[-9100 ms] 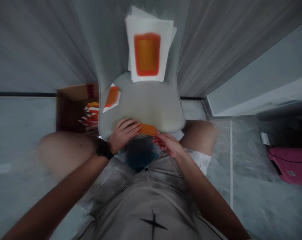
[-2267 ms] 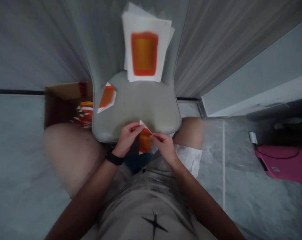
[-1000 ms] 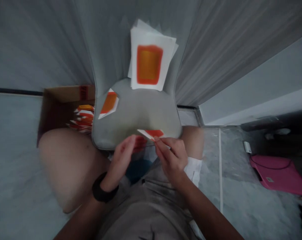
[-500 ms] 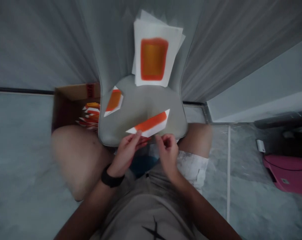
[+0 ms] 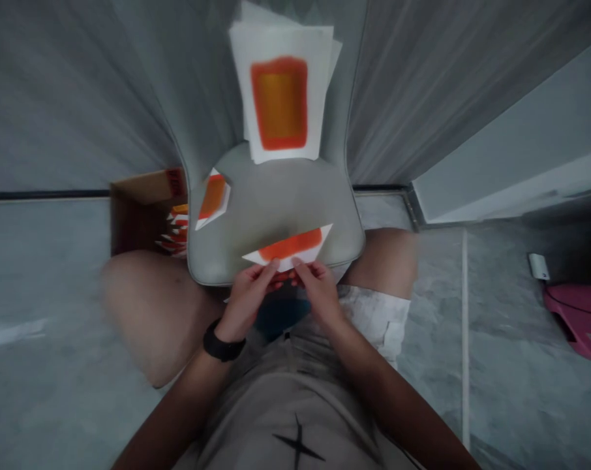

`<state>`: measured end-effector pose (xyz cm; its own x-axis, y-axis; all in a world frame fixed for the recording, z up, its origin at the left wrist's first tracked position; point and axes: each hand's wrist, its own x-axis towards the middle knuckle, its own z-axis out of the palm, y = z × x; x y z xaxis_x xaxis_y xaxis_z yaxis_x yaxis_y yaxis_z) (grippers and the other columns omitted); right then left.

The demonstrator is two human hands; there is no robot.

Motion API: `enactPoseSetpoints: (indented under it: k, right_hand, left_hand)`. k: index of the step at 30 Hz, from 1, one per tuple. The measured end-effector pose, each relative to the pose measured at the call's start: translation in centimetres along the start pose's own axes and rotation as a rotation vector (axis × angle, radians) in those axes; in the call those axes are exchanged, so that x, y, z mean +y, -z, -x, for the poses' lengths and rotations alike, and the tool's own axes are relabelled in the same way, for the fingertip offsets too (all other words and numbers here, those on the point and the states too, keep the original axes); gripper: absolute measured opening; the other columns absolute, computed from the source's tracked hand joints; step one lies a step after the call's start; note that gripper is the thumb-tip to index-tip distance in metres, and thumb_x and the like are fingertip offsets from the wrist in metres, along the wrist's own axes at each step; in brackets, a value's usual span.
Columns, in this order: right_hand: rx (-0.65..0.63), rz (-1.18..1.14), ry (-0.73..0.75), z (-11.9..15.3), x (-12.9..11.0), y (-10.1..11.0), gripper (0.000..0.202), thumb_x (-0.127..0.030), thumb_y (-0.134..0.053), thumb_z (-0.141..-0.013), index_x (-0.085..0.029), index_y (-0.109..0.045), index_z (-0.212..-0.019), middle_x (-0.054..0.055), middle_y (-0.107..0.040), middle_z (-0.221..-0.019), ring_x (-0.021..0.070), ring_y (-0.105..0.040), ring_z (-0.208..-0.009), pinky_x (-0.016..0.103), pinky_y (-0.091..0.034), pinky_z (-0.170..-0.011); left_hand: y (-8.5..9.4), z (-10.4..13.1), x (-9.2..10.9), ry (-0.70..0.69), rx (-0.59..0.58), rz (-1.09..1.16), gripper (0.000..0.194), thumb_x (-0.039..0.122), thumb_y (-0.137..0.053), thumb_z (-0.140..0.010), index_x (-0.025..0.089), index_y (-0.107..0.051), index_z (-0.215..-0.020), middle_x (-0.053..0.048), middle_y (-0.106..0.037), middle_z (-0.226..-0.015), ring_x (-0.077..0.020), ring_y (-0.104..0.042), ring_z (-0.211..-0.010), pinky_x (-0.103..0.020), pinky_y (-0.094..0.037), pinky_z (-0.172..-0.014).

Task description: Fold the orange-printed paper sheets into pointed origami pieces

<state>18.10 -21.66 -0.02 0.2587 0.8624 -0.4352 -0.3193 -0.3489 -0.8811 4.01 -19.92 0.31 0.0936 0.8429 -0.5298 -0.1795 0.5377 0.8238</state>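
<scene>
A folded sheet of white paper (image 5: pixel 290 245) with an orange-red printed band is held over the front edge of the chair seat. My left hand (image 5: pixel 250 292) pinches its lower left edge, thumb on top and fingers beneath. My right hand (image 5: pixel 321 287) grips the same lower edge a little to the right, its thumb close to the left one. Another folded paper (image 5: pixel 214 198), orange and white, lies on the left side of the seat. Against the backrest leans a stack of white sheets (image 5: pixel 316 91) with an orange and red rectangle on the front one.
The grey chair (image 5: pixel 276 196) stands between my knees. At its left a cardboard box (image 5: pixel 143 189) holds several folded orange and white papers (image 5: pixel 178 228). A pink object (image 5: pixel 579 316) with a cable and a small white block (image 5: pixel 539 266) lie on the floor at right.
My right hand has come onto the folded paper's lower edge, where before it was just beside it. The whole scene has shifted somewhat as the camera turned.
</scene>
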Motion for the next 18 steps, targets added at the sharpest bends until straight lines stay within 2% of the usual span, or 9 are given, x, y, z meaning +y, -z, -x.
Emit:
enactPoseSetpoints:
  k: [5, 11, 16, 18]
  right_hand:
    - [0.048, -0.091, 0.004, -0.3, -0.1, 1.4, 0.046, -0.063, -0.08, -0.073, -0.022, -0.062, -0.067, -0.003, -0.059, -0.062, 0.0108, -0.05, -0.055, 0.025, -0.04, -0.054]
    - [-0.035, -0.115, -0.048, -0.2, -0.1, 2.2, 0.046, -0.061, -0.083, -0.073, -0.021, -0.061, -0.064, -0.004, -0.056, -0.062, 0.0093, -0.045, -0.053, 0.024, -0.035, -0.051]
    - [0.005, -0.23, -0.03, -1.0, -0.3, 2.6, 0.045, -0.058, -0.086, -0.069, -0.022, -0.06, -0.065, -0.011, -0.033, -0.054, 0.0076, -0.026, -0.049, 0.024, -0.023, -0.048]
    - [-0.005, -0.23, -0.036, -1.4, -0.5, 3.0, 0.043, -0.056, -0.088, -0.067, -0.022, -0.062, -0.068, -0.011, -0.03, -0.054, 0.0078, -0.023, -0.05, 0.025, -0.022, -0.048]
  left_hand:
    - [0.7, -0.2, 0.5, 0.047, -0.023, -0.044, 0.044, 0.058, -0.087, -0.077, 0.017, -0.08, -0.09, -0.01, -0.08, -0.086, -0.0201, -0.076, -0.081, -0.028, -0.06, -0.071]
    - [1.7, -0.1, 0.9, 0.002, -0.029, -0.052, 0.041, 0.059, -0.085, -0.079, 0.019, -0.079, -0.086, -0.009, -0.08, -0.086, -0.0223, -0.077, -0.085, -0.03, -0.062, -0.074]
    - [1.7, -0.2, 0.6, 0.039, -0.094, -0.14, 0.044, 0.061, -0.081, -0.082, 0.018, -0.081, -0.089, -0.012, -0.081, -0.092, -0.0204, -0.076, -0.084, -0.028, -0.059, -0.075]
    - [1.6, -0.3, 0.8, 0.041, -0.114, -0.151, 0.044, 0.061, -0.081, -0.083, 0.017, -0.081, -0.089, -0.013, -0.081, -0.093, -0.0207, -0.076, -0.085, -0.028, -0.059, -0.076]
